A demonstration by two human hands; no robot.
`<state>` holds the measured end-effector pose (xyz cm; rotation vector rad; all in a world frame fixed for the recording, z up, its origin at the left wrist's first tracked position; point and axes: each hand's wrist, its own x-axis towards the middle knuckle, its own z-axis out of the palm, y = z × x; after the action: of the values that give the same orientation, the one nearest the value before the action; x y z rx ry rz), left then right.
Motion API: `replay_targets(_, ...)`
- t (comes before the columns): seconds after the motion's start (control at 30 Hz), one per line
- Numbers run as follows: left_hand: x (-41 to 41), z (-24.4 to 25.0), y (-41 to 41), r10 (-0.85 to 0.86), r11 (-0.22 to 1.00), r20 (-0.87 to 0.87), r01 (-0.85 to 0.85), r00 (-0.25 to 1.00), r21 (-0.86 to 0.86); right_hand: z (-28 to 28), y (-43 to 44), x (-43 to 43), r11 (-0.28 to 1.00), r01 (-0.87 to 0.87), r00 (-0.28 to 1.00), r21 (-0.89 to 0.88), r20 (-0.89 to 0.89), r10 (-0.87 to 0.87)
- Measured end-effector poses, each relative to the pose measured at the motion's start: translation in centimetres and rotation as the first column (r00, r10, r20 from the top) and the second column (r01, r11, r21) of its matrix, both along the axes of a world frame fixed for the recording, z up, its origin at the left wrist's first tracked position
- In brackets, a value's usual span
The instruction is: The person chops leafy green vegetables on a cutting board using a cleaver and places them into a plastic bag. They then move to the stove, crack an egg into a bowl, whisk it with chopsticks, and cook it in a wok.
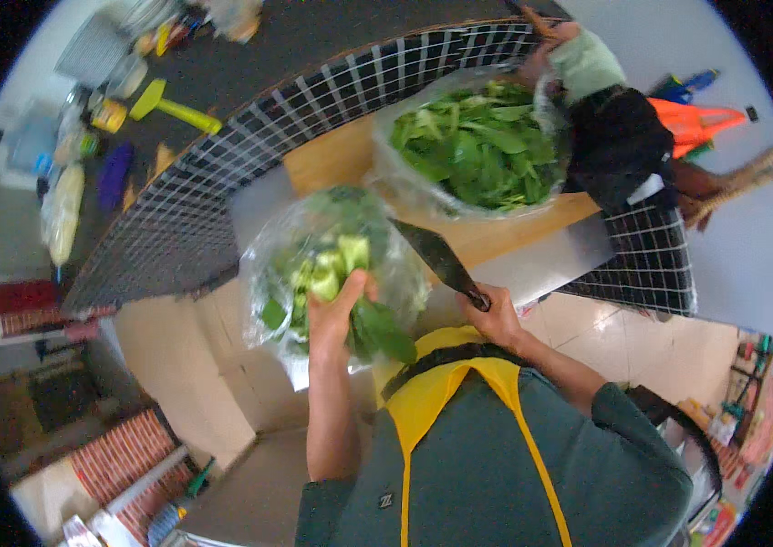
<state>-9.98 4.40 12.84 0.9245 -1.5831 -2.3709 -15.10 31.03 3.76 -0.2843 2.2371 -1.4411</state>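
Observation:
My left hand (338, 308) grips a bunch of leafy greens with pale green stems (335, 267), over an opened clear plastic bag (263, 273) that holds more greens. In my right hand (492, 314) is a knife with a broad dark blade (437, 253), its tip pointing up and left towards the bag. Farther forward, a second clear plastic bag (393, 181) full of cut leafy greens (482, 147) rests on a wooden cutting board (496, 236). Both bags' edges look blurred.
A dark counter with a white grid-pattern side (318, 89) curves around the board. On it lie a yellow-green peeler-like tool (181, 113), a purple object (115, 174) and a pale wrapped vegetable (66, 212). At the right are black cloth (615, 147) and an orange bag (694, 123).

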Motion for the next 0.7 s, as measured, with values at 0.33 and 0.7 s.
replay_targets(0.33,-28.2,-11.4,5.7,-0.085,0.956,0.217,0.141,0.972,-0.258,-2.5,9.6,0.7,0.826,0.564,0.819,0.018,0.116,-0.562)
replay_targets(0.7,-10.5,-10.5,4.2,-0.159,0.819,-0.216,0.007,0.963,-0.574,-3.4,9.5,-2.3,0.896,0.439,0.877,-0.063,0.25,-0.412)
